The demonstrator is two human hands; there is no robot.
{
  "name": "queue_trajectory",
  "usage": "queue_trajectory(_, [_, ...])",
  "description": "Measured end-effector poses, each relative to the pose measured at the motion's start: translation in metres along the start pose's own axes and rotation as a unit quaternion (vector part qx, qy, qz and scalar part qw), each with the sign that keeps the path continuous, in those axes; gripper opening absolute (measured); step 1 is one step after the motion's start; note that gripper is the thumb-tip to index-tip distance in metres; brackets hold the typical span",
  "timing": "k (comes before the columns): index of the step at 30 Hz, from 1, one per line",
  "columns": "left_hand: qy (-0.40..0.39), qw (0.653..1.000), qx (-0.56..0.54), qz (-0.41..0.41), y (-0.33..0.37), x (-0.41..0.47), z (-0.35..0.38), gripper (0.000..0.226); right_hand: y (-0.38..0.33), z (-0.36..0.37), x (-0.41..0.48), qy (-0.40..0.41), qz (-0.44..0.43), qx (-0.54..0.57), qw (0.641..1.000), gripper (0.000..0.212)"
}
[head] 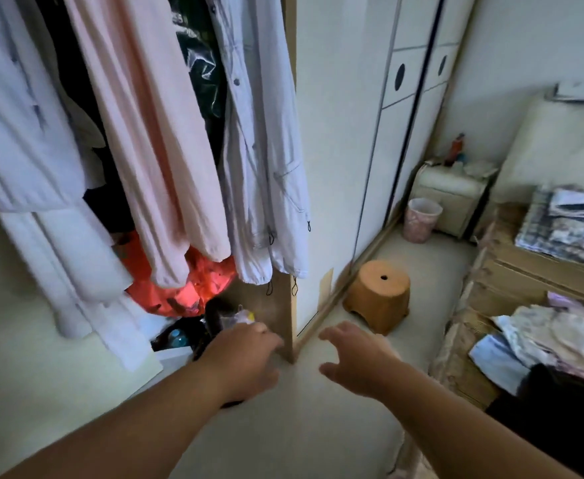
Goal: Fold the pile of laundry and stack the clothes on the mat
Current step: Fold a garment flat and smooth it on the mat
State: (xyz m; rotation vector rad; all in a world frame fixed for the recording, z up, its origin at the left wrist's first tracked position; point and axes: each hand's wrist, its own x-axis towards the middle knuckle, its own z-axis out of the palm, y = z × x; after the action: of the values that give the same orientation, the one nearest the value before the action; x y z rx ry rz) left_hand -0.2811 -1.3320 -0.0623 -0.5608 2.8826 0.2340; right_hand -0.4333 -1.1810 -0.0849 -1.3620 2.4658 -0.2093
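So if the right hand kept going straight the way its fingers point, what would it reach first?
Probably the orange stool: the open right hand points up and forward toward it over bare floor. Depth is unclear, so it might pass beside it.

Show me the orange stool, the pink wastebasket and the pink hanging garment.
orange stool (378, 292), head view, on its side wall.
pink wastebasket (420, 223), head view, on its front wall.
pink hanging garment (152, 133), head view, mid-cloth.

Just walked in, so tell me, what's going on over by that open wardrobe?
A person stands at the open wardrobe, both hands stretched forward and holding nothing. The left hand reaches toward the clutter at its base; the right hand hovers open above the floor. Clothes lie piled on the bed at right, not yet folded.
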Motion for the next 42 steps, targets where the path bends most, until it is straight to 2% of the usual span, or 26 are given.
queue_trajectory(3, [0.001, 0.997, 0.043, 0.07, 0.01, 0.088, -0.016, 0.045, 0.043, -0.022, 0.048, 0.023, 0.033, 0.003, 0.999, 0.06])
queue_trajectory(6, [-0.007, 0.99, 0.049, 0.132, 0.031, 0.169, -0.043, 0.056, 0.083, -0.056, 0.084, 0.035, 0.074, -0.003, 0.997, 0.059])
queue_trajectory(11, [-0.002, 0.978, 0.031, 0.207, 0.079, 0.27, -0.066, 0.045, 0.15, -0.096, 0.107, 0.05, 0.155, 0.007, 0.987, 0.054])
queue_trajectory(20, [-0.02, 0.935, 0.041, 0.35, 0.162, 0.439, -0.081, 0.055, 0.26, -0.14, 0.133, 0.086, 0.317, 0.07, 0.942, 0.04])
queue_trajectory(22, [-0.021, 0.924, 0.051, 0.378, 0.17, 0.481, -0.083, 0.054, 0.282, -0.148, 0.153, 0.091, 0.349, 0.08, 0.929, 0.043])
queue_trajectory(27, [-0.021, 0.901, 0.077, 0.427, 0.193, 0.577, -0.107, 0.055, 0.332, -0.168, 0.202, 0.111, 0.417, 0.097, 0.897, 0.045])
queue_trajectory(30, [-0.033, 0.888, 0.088, 0.45, 0.211, 0.621, -0.117, 0.055, 0.359, -0.175, 0.225, 0.129, 0.435, 0.115, 0.884, 0.041])
queue_trajectory(34, [-0.044, 0.875, 0.102, 0.472, 0.24, 0.669, -0.117, 0.054, 0.4, -0.183, 0.247, 0.126, 0.449, 0.126, 0.876, 0.049])
queue_trajectory(42, [-0.059, 0.853, 0.105, 0.507, 0.348, 0.771, -0.12, 0.045, 0.532, -0.212, 0.264, 0.142, 0.485, 0.1, 0.857, 0.047])
